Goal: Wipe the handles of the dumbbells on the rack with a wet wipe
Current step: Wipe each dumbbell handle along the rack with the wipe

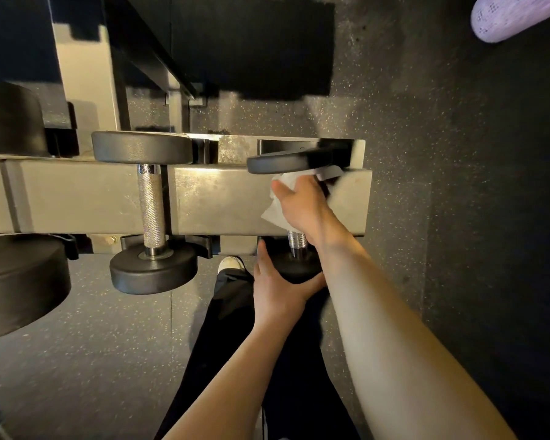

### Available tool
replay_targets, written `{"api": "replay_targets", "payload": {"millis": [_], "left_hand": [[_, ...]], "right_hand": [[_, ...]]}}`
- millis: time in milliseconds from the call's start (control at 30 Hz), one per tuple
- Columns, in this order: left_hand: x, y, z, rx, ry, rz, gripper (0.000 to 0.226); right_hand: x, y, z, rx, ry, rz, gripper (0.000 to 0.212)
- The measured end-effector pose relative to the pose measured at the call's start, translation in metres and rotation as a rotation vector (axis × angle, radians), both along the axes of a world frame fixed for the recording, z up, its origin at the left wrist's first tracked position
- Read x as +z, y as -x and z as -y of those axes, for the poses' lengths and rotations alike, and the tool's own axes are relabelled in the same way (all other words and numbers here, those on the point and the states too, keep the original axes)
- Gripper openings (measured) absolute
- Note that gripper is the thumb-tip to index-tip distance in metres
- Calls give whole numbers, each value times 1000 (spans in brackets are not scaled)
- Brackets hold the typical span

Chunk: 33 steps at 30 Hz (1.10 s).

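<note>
Wiping the end dumbbell on the rack (86, 198)

At the rack's right end, the end dumbbell (294, 158) lies across the rails; the left hand (278, 289) cups its near head, probably steadying it, while the right hand (302, 203) wraps the wet wipe (277, 209) round its handle.

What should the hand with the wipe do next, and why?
Probably slide the wet wipe toward the near weight. The right hand wraps it around the handle's far part, the handle shows bare near the end the left hand steadies.
</note>
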State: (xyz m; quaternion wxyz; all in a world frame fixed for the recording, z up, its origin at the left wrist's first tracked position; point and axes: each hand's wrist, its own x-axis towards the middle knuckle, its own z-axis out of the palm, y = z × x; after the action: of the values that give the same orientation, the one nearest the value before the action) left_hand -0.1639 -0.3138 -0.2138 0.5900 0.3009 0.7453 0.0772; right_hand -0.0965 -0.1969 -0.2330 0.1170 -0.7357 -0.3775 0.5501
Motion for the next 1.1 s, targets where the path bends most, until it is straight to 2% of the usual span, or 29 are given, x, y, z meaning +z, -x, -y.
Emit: {"api": "replay_targets", "payload": {"millis": [233,400,600,667,733,833,900,1000,1100], "left_hand": [[6,3,-12,-56,-9,22,140],[5,9,-12,-81,4,11,139],[2,11,-11,-116,-28,-36,135],[2,12,-12,-124,-37,-37,136],[2,13,-12,-131,-32,-38,137],[5,13,-14,-137,-18,-39,139],[7,18,-15,-144,-13,-33,136],[13,31,-16,-159,-21,-4,129],[15,40,-16,-157,-1,11,127]], "right_hand": [[2,-13,4,29,-19,-13,48],[7,-14,19,107,9,-10,45],[14,-28,49,271,177,23,42],[17,-27,48,281,178,58,47],[18,-23,42,251,127,80,45],[22,-12,19,94,-18,99,30],[27,-4,2,44,-45,104,36],[23,4,5,-47,-67,1,36],[20,-1,29,33,2,29,41]]}}
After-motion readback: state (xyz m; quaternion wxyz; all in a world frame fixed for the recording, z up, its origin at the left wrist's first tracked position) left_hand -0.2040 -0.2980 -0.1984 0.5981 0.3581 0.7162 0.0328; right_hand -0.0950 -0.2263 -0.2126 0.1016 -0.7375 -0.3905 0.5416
